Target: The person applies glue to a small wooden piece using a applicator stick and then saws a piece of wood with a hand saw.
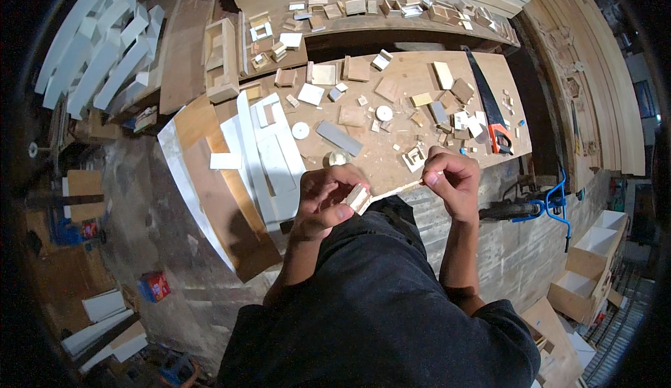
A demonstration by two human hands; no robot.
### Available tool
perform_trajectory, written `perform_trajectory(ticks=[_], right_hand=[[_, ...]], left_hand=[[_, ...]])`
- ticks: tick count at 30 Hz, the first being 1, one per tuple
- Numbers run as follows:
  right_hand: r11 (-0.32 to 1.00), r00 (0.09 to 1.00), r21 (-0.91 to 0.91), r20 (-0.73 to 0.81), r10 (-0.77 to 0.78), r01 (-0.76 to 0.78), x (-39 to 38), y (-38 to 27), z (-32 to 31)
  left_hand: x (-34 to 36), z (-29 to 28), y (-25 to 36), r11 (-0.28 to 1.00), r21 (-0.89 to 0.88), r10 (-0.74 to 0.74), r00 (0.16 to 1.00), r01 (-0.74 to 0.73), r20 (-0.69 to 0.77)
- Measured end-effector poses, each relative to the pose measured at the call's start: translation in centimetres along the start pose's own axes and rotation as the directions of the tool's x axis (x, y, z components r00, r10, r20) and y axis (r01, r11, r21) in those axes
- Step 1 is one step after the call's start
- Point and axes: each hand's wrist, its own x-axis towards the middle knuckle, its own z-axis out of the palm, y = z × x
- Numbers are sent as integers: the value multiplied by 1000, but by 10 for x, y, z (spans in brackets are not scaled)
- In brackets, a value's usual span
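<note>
My left hand point(323, 203) is closed around a small wooden block assembly point(358, 198) with a pale face, held just off the table's near edge. To its right, my right hand point(453, 177) is pinched, thumb against forefinger, and a tiny pale bit shows at the fingertips; its kind is too small to make out. Just beyond the hands, a small white and wood frame piece point(414, 158) lies on the wooden worktable point(391, 66). A small clear round container point(339, 158) stands behind my left hand.
A handsaw point(482, 94) with an orange and black handle lies at the table's right. Two white discs point(384, 113), a grey strip point(340, 138) and several wood scraps are scattered about. White panels point(269, 157) lie on the left. A blue bicycle point(552, 203) stands right of the table.
</note>
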Motion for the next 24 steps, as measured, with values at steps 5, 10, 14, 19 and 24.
perform_trajectory(ticks=[5, 10, 14, 19, 24], right_hand=[[996, 995, 21, -53, 88, -87, 9, 27, -7], [934, 968, -255, -74, 238, -249, 28, 117, 2], [804, 975, -559, -32, 222, -202, 36, 180, 32], [581, 961, -802, 35, 275, -137, 41, 219, 60], [537, 950, -838, 86, 300, -93, 41, 249, 65]], left_hand=[[-7, -13, 6, 998, 59, 11, 998, -7, -68], [-27, -42, 2, 986, 54, 168, 950, -159, -263], [-46, -58, 14, 983, 115, 177, 916, -145, -360], [-62, -70, 17, 982, 160, 168, 866, -104, -470], [-62, -75, 14, 982, 173, 154, 855, -77, -495]])
